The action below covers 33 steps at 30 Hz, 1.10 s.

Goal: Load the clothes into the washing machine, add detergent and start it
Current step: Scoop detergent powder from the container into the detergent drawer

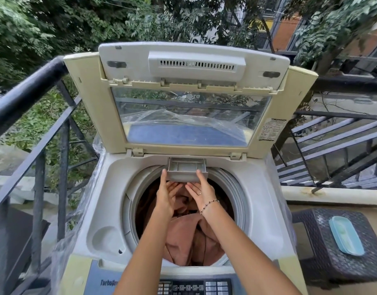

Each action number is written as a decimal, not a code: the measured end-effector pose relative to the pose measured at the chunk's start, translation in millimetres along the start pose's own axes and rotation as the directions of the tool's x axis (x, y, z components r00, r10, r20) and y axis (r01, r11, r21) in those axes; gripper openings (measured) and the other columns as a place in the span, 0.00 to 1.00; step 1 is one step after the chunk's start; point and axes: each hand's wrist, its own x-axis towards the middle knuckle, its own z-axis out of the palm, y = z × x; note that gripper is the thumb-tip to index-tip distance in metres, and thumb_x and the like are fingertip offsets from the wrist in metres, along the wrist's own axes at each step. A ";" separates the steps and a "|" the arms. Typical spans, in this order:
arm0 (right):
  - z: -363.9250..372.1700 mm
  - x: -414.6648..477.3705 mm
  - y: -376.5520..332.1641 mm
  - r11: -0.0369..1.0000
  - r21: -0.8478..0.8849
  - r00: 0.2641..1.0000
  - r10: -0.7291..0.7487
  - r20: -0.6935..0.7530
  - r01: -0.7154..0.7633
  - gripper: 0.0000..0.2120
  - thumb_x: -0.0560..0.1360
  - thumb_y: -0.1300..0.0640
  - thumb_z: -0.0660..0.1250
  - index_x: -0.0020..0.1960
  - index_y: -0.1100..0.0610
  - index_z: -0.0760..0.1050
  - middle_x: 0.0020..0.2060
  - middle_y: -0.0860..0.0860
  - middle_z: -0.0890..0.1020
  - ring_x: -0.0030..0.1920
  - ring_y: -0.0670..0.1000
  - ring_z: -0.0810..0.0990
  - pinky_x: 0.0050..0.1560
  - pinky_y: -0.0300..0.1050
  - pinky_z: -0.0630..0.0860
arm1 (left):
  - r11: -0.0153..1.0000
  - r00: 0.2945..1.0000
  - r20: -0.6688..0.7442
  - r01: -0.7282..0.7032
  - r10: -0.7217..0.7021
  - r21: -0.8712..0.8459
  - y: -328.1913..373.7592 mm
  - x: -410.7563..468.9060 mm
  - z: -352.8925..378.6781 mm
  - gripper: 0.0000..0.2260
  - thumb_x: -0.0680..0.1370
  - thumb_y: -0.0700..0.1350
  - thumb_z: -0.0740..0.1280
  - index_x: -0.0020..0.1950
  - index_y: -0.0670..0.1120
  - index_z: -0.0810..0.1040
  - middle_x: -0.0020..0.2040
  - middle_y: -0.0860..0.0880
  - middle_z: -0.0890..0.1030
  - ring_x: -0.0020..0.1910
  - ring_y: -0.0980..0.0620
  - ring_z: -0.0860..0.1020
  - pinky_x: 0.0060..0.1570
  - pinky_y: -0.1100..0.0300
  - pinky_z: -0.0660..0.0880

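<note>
A top-loading washing machine [111, 201] stands in front of me with its lid [192, 99] raised upright. Brown and pink clothes [189, 237] fill the drum. At the back rim of the opening a grey detergent drawer [186, 169] is pulled out over the drum. My left hand [167, 192] holds the drawer's left side, thumb up on its front corner and fingers beneath. My right hand [201, 191], with a bead bracelet at the wrist, grips the right side the same way. The control panel [194, 287] lies at the near edge.
A black metal railing [34, 116] runs along the left, and more railing [341, 141] stands at the right. A dark woven stool [323, 235] at the right carries a light blue tray [346, 235]. Clear plastic wrap clings to the machine's sides.
</note>
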 end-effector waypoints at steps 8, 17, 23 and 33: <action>5.0 -1.4 -5.0 0.999 -0.025 0.999 0.038 -0.039 -0.039 0.10 0.75 0.57 0.68 0.50 0.62 0.72 0.43 0.61 0.77 0.50 0.58 0.78 0.59 0.50 0.75 | 0.997 1.000 -0.018 -0.009 0.011 0.072 2.2 -1.0 -1.7 0.30 0.77 0.62 0.61 0.65 0.39 0.72 0.51 0.46 0.81 0.52 0.50 0.80 0.68 0.52 0.63; 3.7 4.6 -0.2 0.999 -0.017 0.998 0.051 -0.039 -0.052 0.21 0.75 0.57 0.68 0.63 0.67 0.69 0.60 0.68 0.74 0.60 0.62 0.76 0.63 0.50 0.72 | 0.986 1.000 -0.031 0.003 0.002 0.166 9.1 -2.3 -2.1 0.31 0.77 0.62 0.61 0.69 0.38 0.70 0.59 0.44 0.79 0.59 0.48 0.78 0.71 0.50 0.63; 5.2 4.0 -3.3 0.998 -0.028 0.998 0.048 -0.027 -0.048 0.21 0.76 0.58 0.67 0.64 0.68 0.69 0.61 0.69 0.73 0.62 0.62 0.75 0.63 0.50 0.72 | 0.984 0.999 -0.051 -0.009 0.019 0.176 17.2 -9.8 11.6 0.30 0.78 0.58 0.62 0.71 0.36 0.67 0.68 0.40 0.73 0.62 0.46 0.77 0.58 0.57 0.66; 4.7 11.2 -3.8 1.000 -0.004 0.999 0.027 -0.035 -0.027 0.21 0.75 0.58 0.68 0.63 0.68 0.69 0.59 0.69 0.74 0.59 0.61 0.76 0.62 0.49 0.73 | 0.998 0.999 -0.035 0.023 -0.021 0.057 12.2 -12.2 14.5 0.31 0.78 0.58 0.63 0.72 0.36 0.65 0.66 0.40 0.75 0.58 0.48 0.77 0.54 0.56 0.69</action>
